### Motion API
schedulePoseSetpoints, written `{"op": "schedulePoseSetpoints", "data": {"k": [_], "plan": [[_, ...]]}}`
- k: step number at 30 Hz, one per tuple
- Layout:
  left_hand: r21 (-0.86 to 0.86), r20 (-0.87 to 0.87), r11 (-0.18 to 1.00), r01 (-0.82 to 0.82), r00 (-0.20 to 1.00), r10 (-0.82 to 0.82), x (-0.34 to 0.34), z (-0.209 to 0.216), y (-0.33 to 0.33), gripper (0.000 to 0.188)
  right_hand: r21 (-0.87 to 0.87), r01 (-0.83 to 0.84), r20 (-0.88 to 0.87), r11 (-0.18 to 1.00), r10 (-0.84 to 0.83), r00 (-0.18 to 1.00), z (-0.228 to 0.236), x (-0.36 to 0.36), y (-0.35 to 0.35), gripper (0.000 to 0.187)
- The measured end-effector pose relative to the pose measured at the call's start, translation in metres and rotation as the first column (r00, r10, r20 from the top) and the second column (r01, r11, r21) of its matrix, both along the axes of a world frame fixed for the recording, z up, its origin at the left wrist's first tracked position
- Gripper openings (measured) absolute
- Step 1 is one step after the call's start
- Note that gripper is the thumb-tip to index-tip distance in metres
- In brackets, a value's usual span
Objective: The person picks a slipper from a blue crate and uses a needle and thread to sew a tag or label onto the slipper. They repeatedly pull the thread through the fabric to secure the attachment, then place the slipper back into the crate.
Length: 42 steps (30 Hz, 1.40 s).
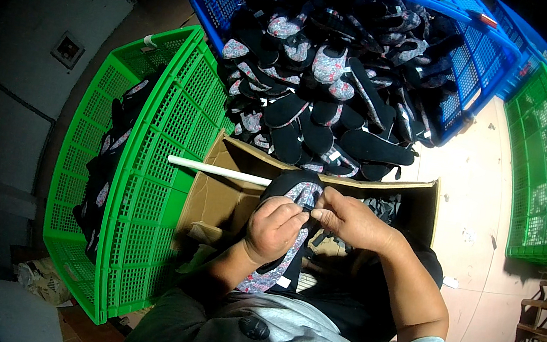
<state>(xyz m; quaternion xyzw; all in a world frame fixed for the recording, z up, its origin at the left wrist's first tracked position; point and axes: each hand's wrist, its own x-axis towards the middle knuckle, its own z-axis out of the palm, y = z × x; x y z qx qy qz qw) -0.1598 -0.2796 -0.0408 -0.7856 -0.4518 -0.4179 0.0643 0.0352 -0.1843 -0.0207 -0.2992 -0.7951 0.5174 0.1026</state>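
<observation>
A slipper [267,281] with a pink-and-grey floral upper and black edging lies lengthwise before my body. My left hand [274,227] grips its near-left side, with the fingers curled and the fingertips pressed together. My right hand [352,220] pinches at the slipper's upper from the right, thumb and forefinger closed. Both sets of fingertips meet at a small dark piece on the slipper, too small to make out. Behind it, a white tube [217,171] slants across an open cardboard box [213,199]. Small dark scraps [330,238] show beside the slipper, below my right hand.
A heap of black and floral slippers [330,63] spills from a blue crate [465,72] ahead. At left stands a green crate [154,175] holding more slippers. Another green crate [544,188] is at the far right, with a wooden rack [539,313] below it.
</observation>
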Motion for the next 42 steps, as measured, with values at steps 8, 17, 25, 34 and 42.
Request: {"op": "schedulePoseSetpoints", "data": {"k": [8, 17, 25, 34, 42], "plan": [[-0.003, 0.006, 1.000, 0.005, 1.000, -0.005, -0.0002, -0.0012, -0.0001, 0.019, -0.035, -0.012, 0.003, 0.999, 0.012, 1.000, 0.0029, 0.0001, 0.0008, 0.030], [0.011, 0.007, 1.000, 0.005, 1.000, -0.005, -0.0004, -0.0024, 0.0007, 0.019, 0.029, -0.010, 0.027, 1.000, 0.009, 1.000, 0.0043, 0.0000, 0.0017, 0.030], [0.009, 0.010, 1.000, 0.005, 1.000, -0.005, -0.0005, -0.0031, 0.0009, 0.018, 0.027, 0.015, -0.003, 1.000, -0.015, 1.000, 0.0024, -0.0004, 0.0008, 0.027], [0.007, 0.010, 1.000, 0.006, 1.000, -0.006, 0.0002, -0.0003, 0.0012, 0.019, 0.038, -0.004, 0.008, 0.999, 0.004, 1.000, 0.0008, 0.0002, 0.0025, 0.029], [-0.004, 0.010, 1.000, 0.013, 1.000, -0.013, -0.0008, -0.0017, 0.0013, 0.021, 0.036, 0.018, -0.014, 0.999, -0.018, 1.000, -0.0017, 0.0002, 0.0029, 0.025]]}}
